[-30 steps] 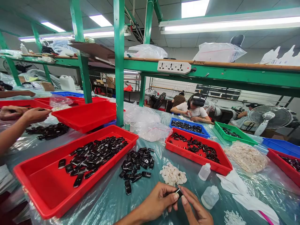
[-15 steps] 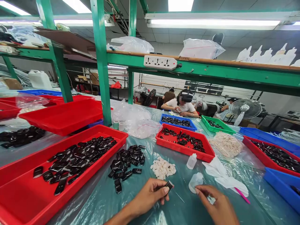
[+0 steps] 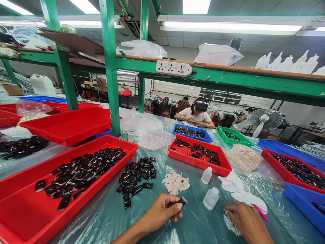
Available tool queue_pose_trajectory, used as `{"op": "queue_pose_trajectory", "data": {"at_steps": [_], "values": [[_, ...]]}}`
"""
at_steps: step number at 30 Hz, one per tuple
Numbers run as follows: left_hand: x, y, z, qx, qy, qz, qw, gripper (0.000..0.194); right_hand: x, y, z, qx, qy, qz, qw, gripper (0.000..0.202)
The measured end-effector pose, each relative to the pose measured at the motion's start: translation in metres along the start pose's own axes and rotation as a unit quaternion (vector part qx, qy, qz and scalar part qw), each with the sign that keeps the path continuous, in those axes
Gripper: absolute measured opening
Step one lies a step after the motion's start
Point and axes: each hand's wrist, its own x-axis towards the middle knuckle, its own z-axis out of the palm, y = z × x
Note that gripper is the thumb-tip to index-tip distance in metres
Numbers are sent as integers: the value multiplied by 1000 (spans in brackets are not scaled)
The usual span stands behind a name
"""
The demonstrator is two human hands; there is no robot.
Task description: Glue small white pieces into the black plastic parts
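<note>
My left hand (image 3: 164, 210) is closed, pinching a small glossy black plastic piece (image 3: 182, 202) between thumb and fingers. A thin needle-like rod (image 3: 194, 214) lies just right of it. To the right, my right hand (image 3: 247, 217) reaches down with fingers stretched over a small pile of tiny white pieces (image 3: 231, 224), its fingertips at the pile's edge. Between the hands, a translucent squeeze bottle (image 3: 211, 198) stands tilted, and a smaller bottle (image 3: 206, 175) is behind it. Beyond my left hand are a heap of cream-white pieces (image 3: 176, 182) and loose black pieces (image 3: 137, 176).
A long red tray (image 3: 22, 206) of black pieces fills the left. Another red tray (image 3: 198, 162) lies ahead. White tissue (image 3: 250, 200) with a pink stick (image 3: 261, 212) rests near my right hand. A green shelf frame (image 3: 109, 67) rises ahead; a co-worker (image 3: 195, 113) sits beyond.
My right hand has moved right, away from the squeeze bottle and over the tiny white pieces, which now show more. My left hand keeps its hold on the black piece.
</note>
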Motion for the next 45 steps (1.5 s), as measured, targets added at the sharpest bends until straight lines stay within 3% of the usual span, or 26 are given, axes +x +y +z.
{"op": "queue_pose_trajectory", "data": {"at_steps": [13, 15, 17, 20, 23, 27, 29, 33, 40, 45], "values": [[-2, 5, 3, -24, -15, -9, 1000, 55, 4, -3, 14, -23, 63, -68, 995, 24], [-3, 5, 3, -30, -20, -11, 999, 55, 2, -3, 15, 6, 79, -53, 995, 23], [-3, 5, 3, -37, -25, -12, 999, 53, -1, -5, 14, 98, 122, 8, 988, 21], [-4, 3, 2, -45, -35, -9, 998, 47, -4, -16, 6, 300, 203, 121, 924, 18], [-5, 1, 2, -51, -44, -2, 998, 42, -5, -36, -7, 469, 221, 149, 842, 20], [-7, 2, 2, -65, -54, -5, 996, 40, -4, -68, -18, 595, 145, 136, 779, 29], [-7, 5, 3, -68, -54, -6, 996, 41, -2, -83, -17, 645, 93, 132, 747, 33], [-6, 10, 4, -62, -59, 1, 996, 46, -1, -109, -10, 722, 47, 127, 679, 36], [-8, 13, 5, -29, -52, 15, 998, 50, 1, -118, -9, 771, -32, 123, 624, 39], [-6, 11, 7, -38, -32, 15, 999, 50, 3, -111, -5, 765, -72, 125, 627, 35]]}}
